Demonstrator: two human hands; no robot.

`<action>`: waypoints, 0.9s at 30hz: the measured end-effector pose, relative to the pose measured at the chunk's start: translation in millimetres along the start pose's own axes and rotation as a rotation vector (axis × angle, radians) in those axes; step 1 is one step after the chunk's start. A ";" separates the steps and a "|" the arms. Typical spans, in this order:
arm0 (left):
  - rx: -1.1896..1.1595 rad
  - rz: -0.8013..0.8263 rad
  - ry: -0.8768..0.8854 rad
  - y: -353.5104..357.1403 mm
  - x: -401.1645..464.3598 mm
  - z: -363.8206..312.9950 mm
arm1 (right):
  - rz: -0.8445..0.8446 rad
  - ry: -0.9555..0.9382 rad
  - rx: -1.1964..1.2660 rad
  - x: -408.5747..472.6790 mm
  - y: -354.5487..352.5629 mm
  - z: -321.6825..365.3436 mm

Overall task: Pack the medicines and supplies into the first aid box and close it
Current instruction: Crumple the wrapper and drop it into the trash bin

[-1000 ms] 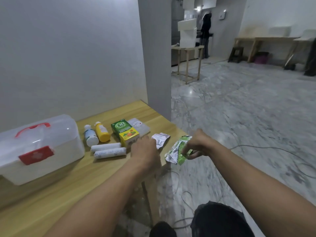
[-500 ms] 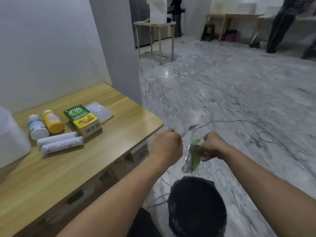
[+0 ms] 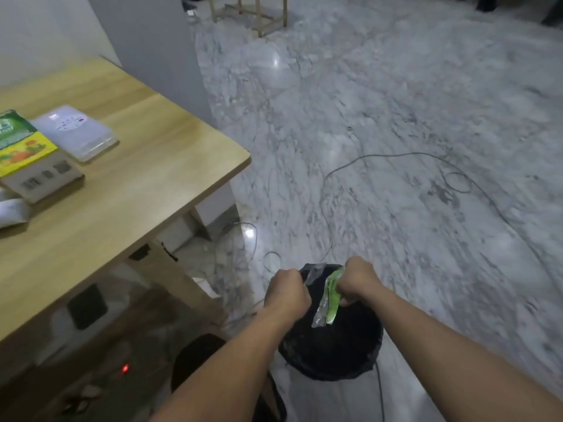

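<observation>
A: What are the hands doing?

B: The right hand (image 3: pixel 356 283) is closed in a fist on a green and silver foil wrapper (image 3: pixel 327 303), which hangs from it at about seven o'clock. The left hand (image 3: pixel 286 292) is also curled tight, pinching a small silver scrap (image 3: pixel 312 274) at its one o'clock. Both are held over a black-lined bin (image 3: pixel 332 351) that stands on the floor.

A: And the floor?

B: Grey-white marble floor (image 3: pixel 396 117), glossy, with bright light spots. A thin dark cable (image 3: pixel 380 156) loops across it at twelve to two o'clock of the hands.

A: Where are the medicines?

B: At ten o'clock, well apart from the hands, on a light wood table (image 3: pixel 137 184). A green and yellow medicine box (image 3: pixel 27 153) lies at the left edge of the view, and just beside it, toward the wall, a flat clear plastic case (image 3: pixel 76 132). A white roll (image 3: pixel 12 211) is partly cut off at the left edge. The first aid box itself is out of view.

A: Anything else in the room?

B: A grey pillar (image 3: pixel 152 47) rises behind the table's far corner, and the legs of a wooden stand (image 3: pixel 259 13) show at twelve o'clock.
</observation>
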State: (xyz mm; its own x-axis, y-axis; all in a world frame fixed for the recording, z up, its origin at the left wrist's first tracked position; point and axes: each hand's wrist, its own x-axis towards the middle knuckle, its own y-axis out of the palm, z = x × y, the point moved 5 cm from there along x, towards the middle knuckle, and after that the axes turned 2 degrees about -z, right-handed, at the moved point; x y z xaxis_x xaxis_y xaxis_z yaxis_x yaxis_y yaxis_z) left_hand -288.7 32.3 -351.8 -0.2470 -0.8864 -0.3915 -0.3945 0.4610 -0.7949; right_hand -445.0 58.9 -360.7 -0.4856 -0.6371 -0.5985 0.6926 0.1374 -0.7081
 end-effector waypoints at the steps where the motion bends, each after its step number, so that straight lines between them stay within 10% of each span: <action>1: -0.017 0.012 -0.007 6.3 2.4 1.9 | 0.003 0.004 -0.018 3.4 4.0 -2.7; 11: 0.054 0.066 0.002 -9.0 14.0 5.4 | 0.050 -0.020 0.063 20.8 5.8 3.7; 27: -0.223 -0.064 0.310 -257.3 -69.2 -79.3 | 0.048 -0.565 0.011 -137.5 -171.8 196.5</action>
State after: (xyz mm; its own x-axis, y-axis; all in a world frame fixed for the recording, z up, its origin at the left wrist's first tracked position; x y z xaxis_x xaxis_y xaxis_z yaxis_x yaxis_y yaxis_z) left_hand -240.3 -21.7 -83.4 -0.4576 -0.8749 -0.1584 -0.5926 0.4329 -0.6793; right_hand -392.4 -26.1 -83.1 -0.0942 -0.9378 -0.3343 0.7137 0.1705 -0.6794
